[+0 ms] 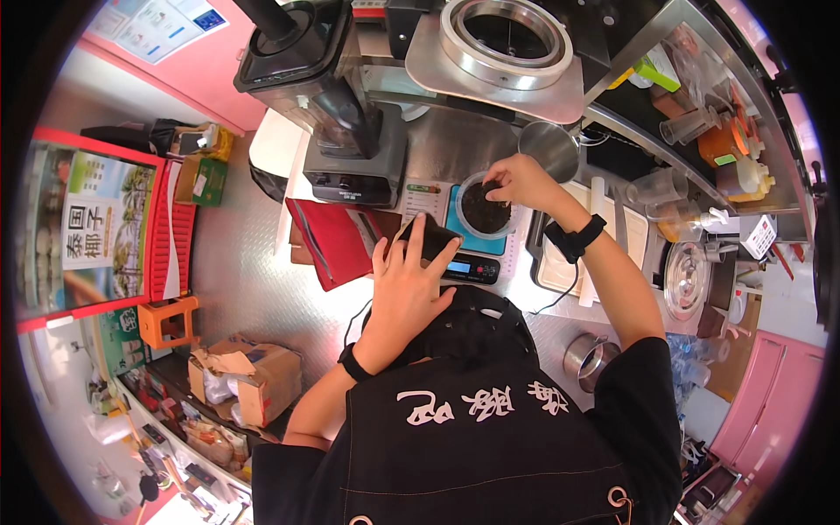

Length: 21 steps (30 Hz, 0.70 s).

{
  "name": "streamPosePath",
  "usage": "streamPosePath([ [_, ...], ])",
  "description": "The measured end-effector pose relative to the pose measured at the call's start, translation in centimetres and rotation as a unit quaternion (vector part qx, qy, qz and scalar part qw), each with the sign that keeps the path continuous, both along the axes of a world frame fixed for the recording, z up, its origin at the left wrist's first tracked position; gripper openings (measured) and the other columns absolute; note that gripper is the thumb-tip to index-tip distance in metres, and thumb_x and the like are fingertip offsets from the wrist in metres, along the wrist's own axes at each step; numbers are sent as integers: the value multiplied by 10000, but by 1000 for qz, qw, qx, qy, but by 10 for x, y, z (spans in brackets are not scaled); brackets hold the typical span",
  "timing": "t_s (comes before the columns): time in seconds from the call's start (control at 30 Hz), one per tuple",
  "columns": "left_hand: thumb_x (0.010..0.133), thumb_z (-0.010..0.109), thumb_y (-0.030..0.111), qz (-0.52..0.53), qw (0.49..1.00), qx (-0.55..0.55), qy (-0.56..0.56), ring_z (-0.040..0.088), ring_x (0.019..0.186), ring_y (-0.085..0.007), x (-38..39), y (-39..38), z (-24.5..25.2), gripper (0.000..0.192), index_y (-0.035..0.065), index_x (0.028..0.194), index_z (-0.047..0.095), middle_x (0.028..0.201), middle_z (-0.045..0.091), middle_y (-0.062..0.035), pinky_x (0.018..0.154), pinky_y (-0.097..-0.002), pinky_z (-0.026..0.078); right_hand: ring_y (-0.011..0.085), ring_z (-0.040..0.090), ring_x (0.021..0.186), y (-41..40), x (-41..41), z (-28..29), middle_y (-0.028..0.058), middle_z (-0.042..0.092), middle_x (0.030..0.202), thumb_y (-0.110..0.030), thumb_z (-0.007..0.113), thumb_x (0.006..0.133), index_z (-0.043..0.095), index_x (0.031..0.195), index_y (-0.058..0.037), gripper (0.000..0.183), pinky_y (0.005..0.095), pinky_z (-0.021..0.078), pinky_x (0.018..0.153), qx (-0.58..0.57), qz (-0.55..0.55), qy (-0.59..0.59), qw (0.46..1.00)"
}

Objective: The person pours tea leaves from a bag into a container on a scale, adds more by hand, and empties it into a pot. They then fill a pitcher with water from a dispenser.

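A round clear plastic tub (486, 205) of dark, loose, tea-like material (487, 211) stands on the blue platform (485, 245) of a digital kitchen scale (474, 268). My right hand (520, 182) reaches over the tub's far right rim. Its fingertips are pinched together on some of the dark material. Left of the scale lies a red bag (338, 244) with a dark, open-looking end (430, 239). My left hand (410, 279) holds that dark end from above, its fingers spread across it. What lies inside the bag is hidden from me.
A blender (354, 161) rises behind the red bag. Beyond the tub are a metal pitcher (550, 152) and a machine with a round metal ring (505, 42). To the right lie a shallow tray (620, 230) and a round clear lid (686, 279). A cardboard box (269, 380) sits lower left.
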<state>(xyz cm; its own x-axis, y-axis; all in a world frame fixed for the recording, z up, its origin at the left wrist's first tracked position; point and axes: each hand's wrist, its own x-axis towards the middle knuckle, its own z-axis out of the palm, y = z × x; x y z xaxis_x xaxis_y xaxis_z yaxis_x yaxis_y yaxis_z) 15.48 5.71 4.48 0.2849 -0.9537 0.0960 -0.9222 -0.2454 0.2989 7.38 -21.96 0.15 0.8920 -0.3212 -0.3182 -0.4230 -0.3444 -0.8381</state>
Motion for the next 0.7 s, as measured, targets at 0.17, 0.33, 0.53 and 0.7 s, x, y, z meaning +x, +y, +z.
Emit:
streamPosePath([
  [0.17, 631, 800, 281, 18, 1000, -7, 3, 490, 1075, -312, -3, 3, 2, 717, 295, 1306, 560, 1453, 348, -228, 984, -465, 341, 126, 615, 554, -2, -2, -2, 99, 668, 705, -20, 757, 696, 675, 875, 62, 213, 249, 489, 519, 7, 5, -20, 1000],
  [0.33, 656, 780, 253, 32, 999, 28, 32, 488, 1076, -307, -8, 4, 10, 701, 302, 1317, 553, 1470, 332, -227, 911, -433, 358, 102, 588, 559, -2, -2, 3, 65, 656, 694, -34, 766, 706, 683, 881, 35, 206, 235, 471, 530, 19, 5, 4, 1000],
  [0.53, 671, 773, 248, 17, 999, 25, 23, 487, 1087, -315, -5, 6, 11, 728, 323, 1349, 522, 1467, 308, -274, 884, -412, 355, 147, 645, 574, 6, 3, 19, 125, 673, 701, -24, 756, 695, 679, 876, 72, 220, 261, 520, 527, 33, 24, -45, 998],
  [0.7, 679, 779, 245, 21, 999, 17, 26, 503, 1066, -299, -6, 5, 9, 713, 334, 1340, 528, 1468, 270, -312, 902, -419, 343, 155, 650, 600, 30, 24, 47, 132, 668, 764, -44, 763, 694, 679, 934, 78, 282, 269, 541, 527, 63, 93, -42, 993],
])
